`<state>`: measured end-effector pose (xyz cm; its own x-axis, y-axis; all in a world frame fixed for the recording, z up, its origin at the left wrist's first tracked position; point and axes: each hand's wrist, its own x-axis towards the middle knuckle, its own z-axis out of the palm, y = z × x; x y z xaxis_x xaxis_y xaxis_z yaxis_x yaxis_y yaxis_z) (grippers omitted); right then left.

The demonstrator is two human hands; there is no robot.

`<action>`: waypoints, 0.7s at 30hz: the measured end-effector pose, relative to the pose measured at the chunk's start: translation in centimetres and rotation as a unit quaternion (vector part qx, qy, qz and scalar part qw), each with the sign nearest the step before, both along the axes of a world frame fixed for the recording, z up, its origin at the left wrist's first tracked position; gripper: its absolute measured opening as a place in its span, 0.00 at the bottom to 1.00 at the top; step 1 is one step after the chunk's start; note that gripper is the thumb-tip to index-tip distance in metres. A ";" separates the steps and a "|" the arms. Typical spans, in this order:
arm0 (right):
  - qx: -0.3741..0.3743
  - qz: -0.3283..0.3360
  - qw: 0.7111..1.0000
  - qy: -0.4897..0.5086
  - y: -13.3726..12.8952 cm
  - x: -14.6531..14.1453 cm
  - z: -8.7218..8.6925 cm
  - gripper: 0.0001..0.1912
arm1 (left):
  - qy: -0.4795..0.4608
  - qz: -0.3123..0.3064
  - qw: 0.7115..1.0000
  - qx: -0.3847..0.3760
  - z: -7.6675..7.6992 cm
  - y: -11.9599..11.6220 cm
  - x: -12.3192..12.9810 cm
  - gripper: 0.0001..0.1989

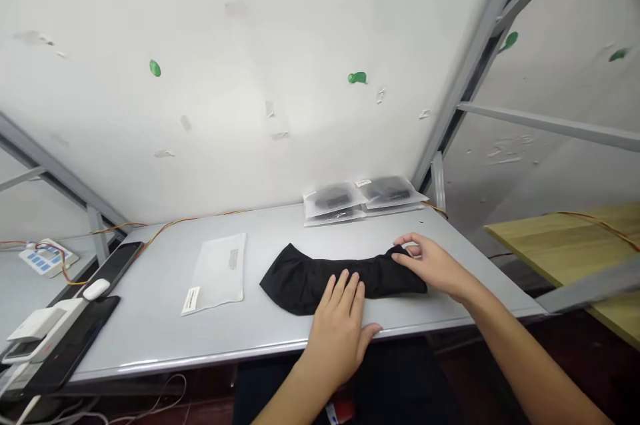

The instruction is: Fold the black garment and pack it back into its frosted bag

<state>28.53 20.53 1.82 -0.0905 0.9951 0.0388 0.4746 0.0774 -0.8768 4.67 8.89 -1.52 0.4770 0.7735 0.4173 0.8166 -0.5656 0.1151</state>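
Two hands (337, 338) — one black garment (310, 281), one flat white bag (217, 271) — three clear packets (333, 199), one white mouse (96, 289)

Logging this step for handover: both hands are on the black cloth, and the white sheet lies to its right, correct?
No: the head view shows the white sheet left of the black cloth, not right. The left hand and right hand are on the cloth, as you said.

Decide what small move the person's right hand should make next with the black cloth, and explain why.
Probably the right hand should fold the end of the black cloth inward: the cloth lies in a long strip, that hand rests on its end, and the left hand presses the cloth down near its middle.
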 end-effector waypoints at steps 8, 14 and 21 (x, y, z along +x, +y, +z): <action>-0.008 0.031 0.998 -0.047 0.3 -5.3 4.0 0.15 | -0.025 -0.003 1.000 -0.018 -1.2 -0.1 1.3 0.33; 0.016 0.108 0.992 -0.065 -2.0 -12.5 0.8 0.10 | -0.089 0.024 0.995 0.034 -0.7 -3.0 0.0 0.22; 0.035 -0.020 0.998 0.040 -3.8 -9.1 -0.8 0.15 | -0.145 0.092 0.976 0.132 0.2 -5.6 -3.2 0.16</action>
<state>19.39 16.69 1.04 -0.0455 0.9925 0.1136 0.4080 0.1222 -0.9048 1.44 3.33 -1.29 0.1728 0.6825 0.7102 0.8617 -0.4540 0.2266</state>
